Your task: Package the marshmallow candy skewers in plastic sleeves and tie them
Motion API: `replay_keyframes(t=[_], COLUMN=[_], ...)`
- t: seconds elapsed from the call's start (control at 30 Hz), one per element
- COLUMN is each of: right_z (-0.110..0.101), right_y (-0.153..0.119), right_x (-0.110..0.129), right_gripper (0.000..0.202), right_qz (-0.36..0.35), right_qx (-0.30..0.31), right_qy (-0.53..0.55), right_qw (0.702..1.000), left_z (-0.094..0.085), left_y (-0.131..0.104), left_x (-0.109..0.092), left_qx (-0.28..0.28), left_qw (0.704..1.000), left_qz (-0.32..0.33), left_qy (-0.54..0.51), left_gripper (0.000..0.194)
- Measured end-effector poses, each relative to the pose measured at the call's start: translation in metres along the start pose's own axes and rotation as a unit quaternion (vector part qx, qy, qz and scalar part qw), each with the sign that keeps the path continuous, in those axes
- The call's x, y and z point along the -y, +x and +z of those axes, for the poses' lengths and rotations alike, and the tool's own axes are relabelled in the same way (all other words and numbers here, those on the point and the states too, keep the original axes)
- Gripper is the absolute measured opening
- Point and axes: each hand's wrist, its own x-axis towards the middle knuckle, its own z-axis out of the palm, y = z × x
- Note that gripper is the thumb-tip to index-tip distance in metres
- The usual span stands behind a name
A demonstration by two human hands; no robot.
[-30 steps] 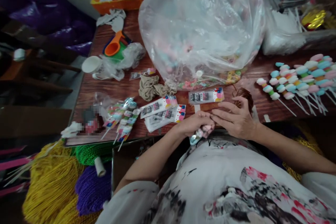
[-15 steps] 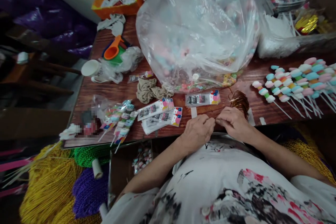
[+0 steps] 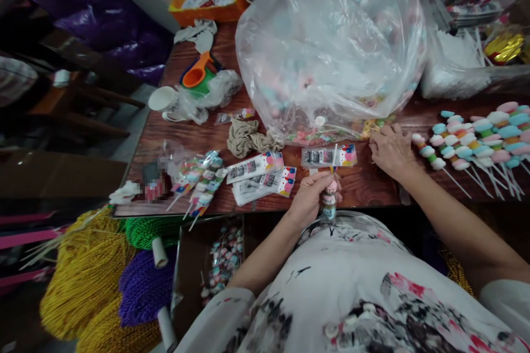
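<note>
Film-wrapped and bare marshmallow skewers on a glossy, wood-grained bench (image 3: 372, 190). The left hand (image 3: 311, 196) grasps one wrapped marshmallow skewer (image 3: 329, 208) at the bench's near edge, its grip closed around the stick end. The right hand (image 3: 391, 151) rests, fingers bent downward, on the bench beside a large, crinkled, translucent plastic bag (image 3: 331, 49); whether its grip is closed on anything cannot be told, as the hand covers what lies beneath. Rounded pastel pieces show indistinctly through the bag's film. Flat, glossy printed sleeves (image 3: 259, 168) overlap left of the held skewer, beside one crumpled beige cloth (image 3: 244, 138). At right, bare skewers (image 3: 492, 132), soft rounded pieces on slender white sticks, overlap and are cut off by the frame, preventing a full count; one lies at the group's left end. At far left are at least two finished wrapped skewers (image 3: 207, 183) and one smooth orange scoop (image 3: 194, 75). Twisted cord (image 3: 89, 270) in three colours, yellow, green and purple, hangs or lies below, partly hidden.
</note>
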Motion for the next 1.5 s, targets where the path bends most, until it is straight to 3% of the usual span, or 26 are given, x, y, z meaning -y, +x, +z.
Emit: replay_keyframes(t=[0.2,0.4,0.5,0.57,0.67,0.8,1.03,1.3,1.43,1.5], right_z=[-0.009,-0.033,-0.047,-0.053,-0.054,-0.044,-0.038,-0.039,-0.036,-0.034], right_y=[-0.002,-0.011,-0.015,-0.018,-0.026,-0.037,-0.041,-0.041,-0.050,-0.057], right_x=[-0.003,-0.011,0.003,0.018,0.040,0.055,0.058,0.057,0.058,0.062], right_gripper=[0.017,0.012,0.009,0.012,0.017,0.028,0.028,0.029,0.053,0.049], right_qz=[-0.011,0.004,-0.014,-0.030,-0.082,-0.125,-0.110,-0.069,-0.007,0.047], right_qx=[0.008,-0.091,-0.151,-0.158,-0.133,-0.129,-0.133,-0.081,-0.090,-0.100], right_qy=[0.026,0.178,0.278,0.317,0.310,0.249,0.298,0.330,0.388,0.435], right_qw=[1.000,0.980,0.948,0.934,0.938,0.952,0.939,0.938,0.917,0.894], left_z=[0.000,0.002,0.010,0.017,0.025,0.026,0.018,0.011,0.011,0.012], left_y=[0.003,0.013,0.023,0.031,0.040,0.039,0.029,0.034,0.032,0.031], left_x=[0.003,0.000,0.001,0.002,0.005,0.003,0.000,0.006,0.003,0.003], left_qx=[-0.004,-0.036,-0.037,-0.043,-0.044,-0.004,0.028,0.041,0.029,0.030], left_qw=[1.000,0.999,0.999,0.998,0.996,0.990,0.968,0.923,0.883,0.869], left_qz=[-0.021,-0.004,0.004,0.014,0.057,0.112,0.179,0.231,0.283,0.307], left_qy=[-0.013,-0.005,0.023,0.042,0.060,0.081,0.173,0.307,0.373,0.386], left_gripper=[0.034,0.030,0.031,0.031,0.029,0.026,0.027,0.036,0.033,0.034])
